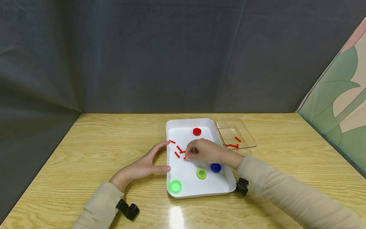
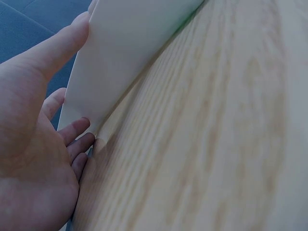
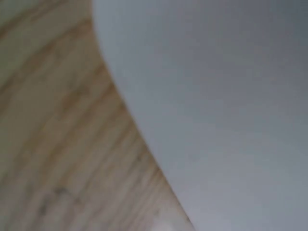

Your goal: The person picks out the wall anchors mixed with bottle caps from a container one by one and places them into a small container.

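A white tray (image 1: 186, 127) lies on the table with several short red sticks (image 1: 177, 155) scattered over its left half. Thumb and fingertip of my left hand (image 1: 137, 168) touch the tray's left wall, the fingers spread and fairly straight; the left wrist view shows this hand (image 2: 33, 125) against the outside of the wall (image 2: 115, 53). Over the middle of the tray my right hand (image 1: 204, 151) pinches a red stick (image 1: 185, 158), mostly covered by the fingertips. The right wrist view shows only the blurred tray wall (image 3: 207, 110) and wood, no hand.
Round caps stand in the tray: red (image 1: 197, 131) at the back, blue (image 1: 215, 168) beside the right wrist, yellow-green (image 1: 201, 173), and bright green (image 1: 175, 186) at the front left corner. A clear box (image 1: 248, 132) with several red sticks (image 1: 233, 146) adjoins the tray's right side.
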Demonstrator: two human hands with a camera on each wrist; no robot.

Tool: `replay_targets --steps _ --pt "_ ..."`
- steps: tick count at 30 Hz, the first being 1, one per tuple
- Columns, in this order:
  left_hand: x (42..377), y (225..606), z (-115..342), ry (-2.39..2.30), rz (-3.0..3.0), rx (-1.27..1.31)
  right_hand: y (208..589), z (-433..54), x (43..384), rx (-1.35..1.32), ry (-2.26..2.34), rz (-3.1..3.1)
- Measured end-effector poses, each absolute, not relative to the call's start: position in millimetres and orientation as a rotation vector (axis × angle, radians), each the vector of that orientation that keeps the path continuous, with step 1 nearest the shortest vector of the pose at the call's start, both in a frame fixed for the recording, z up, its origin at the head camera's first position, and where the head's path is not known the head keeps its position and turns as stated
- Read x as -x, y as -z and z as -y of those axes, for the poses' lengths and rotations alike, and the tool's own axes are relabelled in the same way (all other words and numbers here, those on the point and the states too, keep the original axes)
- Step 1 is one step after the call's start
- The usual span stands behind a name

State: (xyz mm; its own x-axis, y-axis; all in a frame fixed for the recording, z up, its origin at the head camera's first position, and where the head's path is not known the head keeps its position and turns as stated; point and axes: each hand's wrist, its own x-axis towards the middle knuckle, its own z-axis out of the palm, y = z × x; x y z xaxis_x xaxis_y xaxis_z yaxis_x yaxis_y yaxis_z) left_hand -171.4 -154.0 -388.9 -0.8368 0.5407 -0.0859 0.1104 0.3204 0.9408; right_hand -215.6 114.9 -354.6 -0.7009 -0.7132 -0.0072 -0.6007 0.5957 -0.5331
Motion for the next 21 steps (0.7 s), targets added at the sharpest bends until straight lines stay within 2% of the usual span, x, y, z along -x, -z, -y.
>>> replay_targets --steps 21 --pt "171 389 154 -1.533 -2.201 -0.567 339 -141 203 1.090 0.820 -2.707"
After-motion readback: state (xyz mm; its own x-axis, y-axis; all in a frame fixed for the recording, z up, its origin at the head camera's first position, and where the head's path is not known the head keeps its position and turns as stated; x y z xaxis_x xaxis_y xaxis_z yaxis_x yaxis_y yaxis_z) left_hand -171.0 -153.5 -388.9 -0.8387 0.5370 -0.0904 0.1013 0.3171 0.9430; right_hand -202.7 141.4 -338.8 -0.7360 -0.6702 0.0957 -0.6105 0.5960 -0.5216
